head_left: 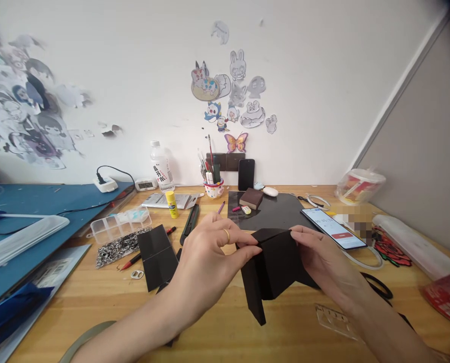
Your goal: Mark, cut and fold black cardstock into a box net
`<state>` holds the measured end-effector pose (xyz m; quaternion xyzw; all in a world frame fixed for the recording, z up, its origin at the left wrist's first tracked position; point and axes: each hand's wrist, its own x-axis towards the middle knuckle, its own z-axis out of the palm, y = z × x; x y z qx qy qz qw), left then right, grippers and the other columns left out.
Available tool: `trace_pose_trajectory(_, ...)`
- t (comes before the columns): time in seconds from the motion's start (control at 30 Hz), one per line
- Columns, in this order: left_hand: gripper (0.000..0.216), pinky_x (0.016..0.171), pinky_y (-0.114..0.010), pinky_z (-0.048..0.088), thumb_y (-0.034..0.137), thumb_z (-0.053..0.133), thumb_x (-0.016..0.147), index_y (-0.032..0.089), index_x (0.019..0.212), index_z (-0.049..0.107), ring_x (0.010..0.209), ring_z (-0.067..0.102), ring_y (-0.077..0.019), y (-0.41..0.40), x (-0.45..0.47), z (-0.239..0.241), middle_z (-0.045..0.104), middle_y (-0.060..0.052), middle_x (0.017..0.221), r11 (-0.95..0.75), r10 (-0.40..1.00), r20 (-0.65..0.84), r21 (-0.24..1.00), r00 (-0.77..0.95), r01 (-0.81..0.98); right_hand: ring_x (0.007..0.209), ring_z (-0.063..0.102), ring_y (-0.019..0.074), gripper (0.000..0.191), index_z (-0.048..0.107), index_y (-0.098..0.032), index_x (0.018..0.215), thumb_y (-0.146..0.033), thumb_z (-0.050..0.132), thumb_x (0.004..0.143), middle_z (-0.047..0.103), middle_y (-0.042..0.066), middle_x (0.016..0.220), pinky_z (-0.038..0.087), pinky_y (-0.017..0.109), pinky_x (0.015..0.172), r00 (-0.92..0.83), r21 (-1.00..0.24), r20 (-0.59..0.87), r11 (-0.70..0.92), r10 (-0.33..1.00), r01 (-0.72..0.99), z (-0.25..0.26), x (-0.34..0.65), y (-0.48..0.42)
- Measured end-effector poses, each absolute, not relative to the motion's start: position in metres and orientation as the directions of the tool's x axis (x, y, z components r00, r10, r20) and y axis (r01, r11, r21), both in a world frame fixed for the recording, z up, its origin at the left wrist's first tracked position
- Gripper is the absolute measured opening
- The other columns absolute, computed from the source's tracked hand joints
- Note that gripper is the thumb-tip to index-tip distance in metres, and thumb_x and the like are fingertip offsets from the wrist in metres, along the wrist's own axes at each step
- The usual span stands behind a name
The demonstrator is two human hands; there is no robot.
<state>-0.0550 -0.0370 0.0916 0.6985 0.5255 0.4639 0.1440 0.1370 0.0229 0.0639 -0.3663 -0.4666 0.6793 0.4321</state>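
Observation:
Both my hands hold a folded piece of black card (273, 267) just above the wooden desk (217, 322). My left hand (209, 257), with a ring on one finger, pinches the card's upper left fold. My right hand (319, 254) grips its right side, fingers closed over the top edge. A second creased black card (157, 256) lies flat on the desk to the left of my left hand.
Left: a blue cutting mat (39, 201), a clear compartment box (121, 223), a pile of metal rings (119, 247), a red pencil (134, 259), a utility knife (190, 223). Behind: glue stick (172, 203), water bottle (161, 170), brush cup (213, 187). Right: a lit phone (333, 228), a clear ruler (332, 317).

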Motion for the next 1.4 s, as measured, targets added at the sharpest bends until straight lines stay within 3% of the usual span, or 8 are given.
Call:
trace_pose_trajectory(0.3,0.008,0.073,-0.031,0.037,0.017,0.063,0.073,0.025,0.073,0.062,0.082,0.051,-0.0165,-0.038,-0.055,0.091,0.059,0.003,0.080,-0.396,0.873,0.488,0.715,-0.007,0.576,0.057,0.042,0.0101,0.014,0.059,-0.019,0.065,-0.029,0.067,0.069,0.050,-0.004,0.059,0.035,0.023,0.054,-0.305,-0.956,-0.053,-0.136,0.951,-0.258,0.061,0.138,0.024)
trace_pose_trajectory(0.47,0.023,0.095,-0.033,0.032,0.010,0.051,0.078,0.022,0.097,0.054,0.111,0.046,-0.0175,-0.027,-0.062,0.090,0.057,-0.002,0.111,-0.382,0.924,0.368,0.896,0.102,0.225,0.058,0.043,0.0099,0.013,0.058,-0.020,0.066,-0.030,0.066,0.070,0.051,-0.004,0.061,0.034,0.022,0.054,-0.291,-0.978,-0.034,-0.091,0.956,-0.186,0.063,0.136,0.022)
trace_pose_trajectory(0.6,0.044,0.101,-0.039,0.030,0.024,0.053,0.081,0.023,0.123,0.041,0.125,0.036,-0.0218,-0.019,-0.070,0.086,0.041,-0.007,0.135,-0.180,0.908,0.156,0.983,0.389,0.027,0.061,0.043,0.0119,0.012,0.058,-0.021,0.065,-0.029,0.061,0.073,0.049,-0.004,0.063,0.034,0.024,0.056,-0.286,-0.989,0.077,0.109,0.955,0.098,0.068,0.137,0.015)
trace_pose_trajectory(0.73,0.102,0.103,-0.046,0.025,0.036,0.075,0.060,0.027,0.139,0.012,0.131,0.022,-0.0288,-0.025,-0.066,0.078,0.026,-0.010,0.143,-0.138,0.848,-0.042,0.945,0.528,0.297,0.065,0.046,0.0150,0.010,0.056,-0.022,0.069,-0.020,0.053,0.078,0.051,-0.002,0.065,0.036,0.029,0.062,-0.478,-0.781,0.363,0.541,0.800,0.311,0.072,0.137,0.004)
trace_pose_trajectory(0.87,0.118,0.099,-0.049,0.030,0.042,0.077,0.053,0.024,0.140,-0.001,0.126,0.029,-0.0340,-0.029,-0.049,0.064,0.033,-0.015,0.137,-0.182,0.918,-0.004,0.884,0.398,0.430,0.067,0.047,0.0154,0.013,0.054,-0.021,0.069,-0.010,0.054,0.075,0.054,-0.002,0.063,0.038,0.031,0.067,-0.595,-0.542,0.568,0.802,0.569,0.250,0.075,0.135,-0.004)
trace_pose_trajectory(1.1,0.107,0.100,-0.053,0.026,0.037,0.074,0.054,0.016,0.135,0.007,0.123,0.029,-0.0351,-0.020,-0.033,0.024,0.027,-0.022,0.134,-0.336,0.937,0.212,0.767,0.277,0.547,0.070,0.045,0.0166,0.016,0.060,-0.018,0.077,-0.011,0.047,0.082,0.059,0.002,0.068,0.035,0.033,0.066,-0.769,-0.113,0.556,0.945,0.317,0.307,0.070,0.137,-0.002)
trace_pose_trajectory(1.23,0.105,0.093,-0.051,0.035,0.036,0.073,0.054,0.013,0.131,0.005,0.114,0.041,-0.0339,-0.021,-0.033,0.003,0.037,-0.022,0.125,-0.224,0.954,0.079,0.831,0.290,0.510,0.068,0.045,0.0167,0.021,0.059,-0.018,0.072,-0.010,0.042,0.083,0.057,0.002,0.065,0.033,0.033,0.062,-0.847,-0.014,0.454,0.952,0.278,0.306,0.052,0.134,-0.001)
trace_pose_trajectory(1.4,0.070,0.085,-0.042,0.042,0.024,0.062,0.068,0.018,0.120,0.015,0.103,0.051,-0.0262,-0.027,-0.033,-0.010,0.048,-0.013,0.112,-0.288,0.933,0.179,0.891,0.312,0.350,0.068,0.049,0.0172,0.019,0.060,-0.020,0.077,-0.012,0.045,0.084,0.060,0.001,0.066,0.037,0.033,0.061,-0.878,0.028,0.420,0.964,0.228,0.264,0.046,0.128,-0.002)
